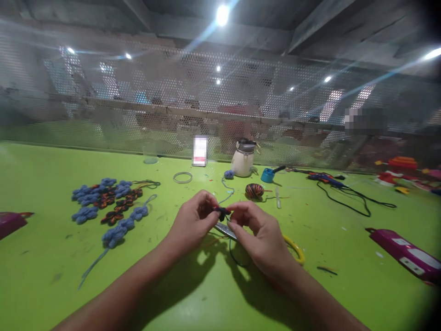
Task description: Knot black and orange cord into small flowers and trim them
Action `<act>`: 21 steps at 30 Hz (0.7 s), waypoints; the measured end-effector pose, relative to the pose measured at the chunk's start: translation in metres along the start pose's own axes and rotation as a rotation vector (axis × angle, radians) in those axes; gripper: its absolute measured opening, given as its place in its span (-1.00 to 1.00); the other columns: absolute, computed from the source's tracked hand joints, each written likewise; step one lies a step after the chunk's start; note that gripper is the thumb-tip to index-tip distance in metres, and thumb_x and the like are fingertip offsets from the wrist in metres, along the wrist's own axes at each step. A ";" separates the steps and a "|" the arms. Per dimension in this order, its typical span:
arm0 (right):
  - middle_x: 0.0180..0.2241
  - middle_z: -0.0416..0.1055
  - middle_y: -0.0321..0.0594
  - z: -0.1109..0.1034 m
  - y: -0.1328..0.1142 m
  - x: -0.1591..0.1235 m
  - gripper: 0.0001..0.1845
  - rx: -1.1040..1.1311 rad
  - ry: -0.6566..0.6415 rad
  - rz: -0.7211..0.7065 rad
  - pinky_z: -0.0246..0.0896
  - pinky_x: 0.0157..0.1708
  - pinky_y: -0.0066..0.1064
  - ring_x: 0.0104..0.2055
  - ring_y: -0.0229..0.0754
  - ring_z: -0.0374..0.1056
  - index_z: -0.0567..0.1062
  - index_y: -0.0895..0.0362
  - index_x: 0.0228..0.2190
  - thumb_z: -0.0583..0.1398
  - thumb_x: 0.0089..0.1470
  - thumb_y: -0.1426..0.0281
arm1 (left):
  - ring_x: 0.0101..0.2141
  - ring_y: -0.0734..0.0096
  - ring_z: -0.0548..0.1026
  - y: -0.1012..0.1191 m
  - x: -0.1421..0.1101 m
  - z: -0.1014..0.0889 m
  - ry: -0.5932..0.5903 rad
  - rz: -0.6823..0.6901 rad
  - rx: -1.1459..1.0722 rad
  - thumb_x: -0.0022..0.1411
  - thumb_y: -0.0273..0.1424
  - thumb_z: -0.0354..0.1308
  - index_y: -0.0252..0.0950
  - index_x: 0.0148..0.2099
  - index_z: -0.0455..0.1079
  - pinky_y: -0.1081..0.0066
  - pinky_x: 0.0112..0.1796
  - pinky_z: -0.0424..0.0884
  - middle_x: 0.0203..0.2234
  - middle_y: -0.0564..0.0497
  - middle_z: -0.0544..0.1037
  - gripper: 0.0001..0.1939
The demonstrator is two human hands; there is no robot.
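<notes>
As the small, dark, red-flecked yarn piece [222, 212] is pinched by the fingers of the left hand [193, 218] and right hand [258, 230], above the green bench [41, 285] and well in from its far edge, tension is probably best kept even, with loose yarn held clear of the yellow-handled metal scissors [224, 229]. The piece looks compact and knotted; individual stitches cannot be told.

Hands [193, 220] [263, 232], two; held piece [221, 212], one; power strips [13, 223] [406, 253], two; phone [200, 151], bottle [242, 161], hoop [174, 178], striped yarn ball [254, 191], blue pot [267, 175], one each.
</notes>
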State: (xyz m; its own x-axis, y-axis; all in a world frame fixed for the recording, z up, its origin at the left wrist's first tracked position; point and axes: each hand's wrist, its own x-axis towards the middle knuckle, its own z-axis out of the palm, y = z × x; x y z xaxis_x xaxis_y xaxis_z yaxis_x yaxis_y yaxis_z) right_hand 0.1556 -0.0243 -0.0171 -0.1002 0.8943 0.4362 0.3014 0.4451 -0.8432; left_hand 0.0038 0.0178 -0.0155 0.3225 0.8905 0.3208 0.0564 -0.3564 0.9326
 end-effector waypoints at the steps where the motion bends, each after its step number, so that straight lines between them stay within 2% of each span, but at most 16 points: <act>1: -0.48 0.29 -0.29 0.000 0.000 0.000 -0.80 -0.015 0.009 -0.020 0.18 -0.42 -0.40 -0.43 -0.26 0.25 0.36 0.14 -0.26 0.14 -0.02 0.49 | -0.47 0.49 0.36 0.001 0.000 0.001 0.005 -0.001 -0.022 0.04 -0.49 0.10 -0.32 -0.36 0.24 0.45 -0.41 0.28 -0.53 0.10 0.37 -0.92; 3: -0.48 0.27 -0.30 0.000 0.001 0.000 -0.74 -0.024 0.022 -0.036 0.18 -0.41 -0.41 -0.43 -0.26 0.24 0.35 0.14 -0.21 0.13 -0.02 0.51 | -0.45 0.48 0.37 0.003 -0.001 0.002 0.002 -0.008 -0.062 0.05 -0.49 0.10 -0.32 -0.36 0.24 0.44 -0.39 0.29 -0.52 0.08 0.38 -0.92; 5: -0.49 0.26 -0.33 -0.002 0.002 0.000 -0.61 -0.007 0.031 -0.023 0.18 -0.42 -0.42 -0.44 -0.27 0.24 0.29 0.11 -0.09 0.13 -0.02 0.53 | -0.43 0.47 0.38 0.004 -0.001 0.003 -0.010 -0.012 -0.098 0.06 -0.49 0.11 -0.33 -0.36 0.23 0.42 -0.36 0.31 -0.50 0.06 0.39 -0.91; 8: -0.48 0.26 -0.34 -0.004 0.004 0.002 -0.49 0.034 0.024 0.006 0.18 -0.42 -0.44 -0.45 -0.29 0.23 0.24 0.09 0.01 0.13 -0.02 0.53 | -0.39 0.43 0.40 0.003 -0.002 0.002 -0.045 0.032 -0.117 0.07 -0.49 0.11 -0.34 -0.36 0.24 0.37 -0.30 0.33 -0.46 0.02 0.41 -0.92; 10: -0.50 0.27 -0.33 -0.005 0.005 0.003 -0.54 0.052 0.012 0.042 0.18 -0.44 -0.43 -0.47 -0.30 0.23 0.31 0.12 -0.03 0.14 -0.03 0.51 | -0.36 0.42 0.40 0.002 -0.002 0.001 -0.060 0.084 -0.084 0.08 -0.50 0.09 -0.35 -0.35 0.26 0.35 -0.25 0.33 -0.43 0.00 0.41 -0.94; 13: -0.51 0.33 -0.28 -0.005 0.006 0.004 -0.73 0.078 -0.005 0.118 0.21 -0.43 -0.40 -0.47 -0.27 0.27 0.46 0.18 -0.22 0.18 -0.05 0.47 | -0.34 0.41 0.40 0.001 -0.004 0.000 -0.061 0.153 -0.005 0.11 -0.51 0.06 -0.34 -0.31 0.27 0.35 -0.24 0.33 -0.41 -0.01 0.40 -0.96; 16: -0.45 0.43 -0.21 -0.004 0.003 0.003 -0.88 0.152 0.037 0.161 0.27 -0.37 -0.35 -0.39 -0.21 0.35 0.49 0.17 -0.38 0.20 -0.06 0.44 | -0.32 0.41 0.38 0.001 -0.007 0.000 -0.038 0.231 0.059 0.12 -0.53 0.04 -0.31 -0.28 0.28 0.37 -0.23 0.33 -0.40 0.00 0.38 -0.92; 19: -0.38 0.46 -0.20 -0.006 0.000 0.001 -0.89 0.177 0.096 0.096 0.29 -0.29 -0.31 -0.31 -0.18 0.39 0.48 0.13 -0.37 0.19 -0.04 0.46 | -0.26 0.38 0.35 0.002 -0.008 0.001 -0.010 0.291 0.083 0.09 -0.55 0.05 -0.29 -0.27 0.28 0.36 -0.20 0.31 -0.33 -0.02 0.36 -0.87; 21: -0.36 0.45 -0.21 -0.008 -0.002 0.000 -0.86 0.126 0.122 0.002 0.29 -0.26 -0.31 -0.29 -0.18 0.39 0.49 0.11 -0.35 0.17 -0.02 0.50 | -0.21 0.35 0.35 0.003 -0.007 0.002 0.000 0.236 0.031 0.04 -0.58 0.06 -0.28 -0.24 0.28 0.35 -0.19 0.31 -0.29 -0.04 0.36 -0.80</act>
State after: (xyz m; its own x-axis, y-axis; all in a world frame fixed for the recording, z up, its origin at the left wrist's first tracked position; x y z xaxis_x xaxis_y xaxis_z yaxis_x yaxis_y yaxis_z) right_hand 0.1623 -0.0252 -0.0130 0.0180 0.8862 0.4629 0.1797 0.4526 -0.8734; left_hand 0.0032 0.0098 -0.0157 0.3302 0.7815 0.5293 0.0083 -0.5632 0.8263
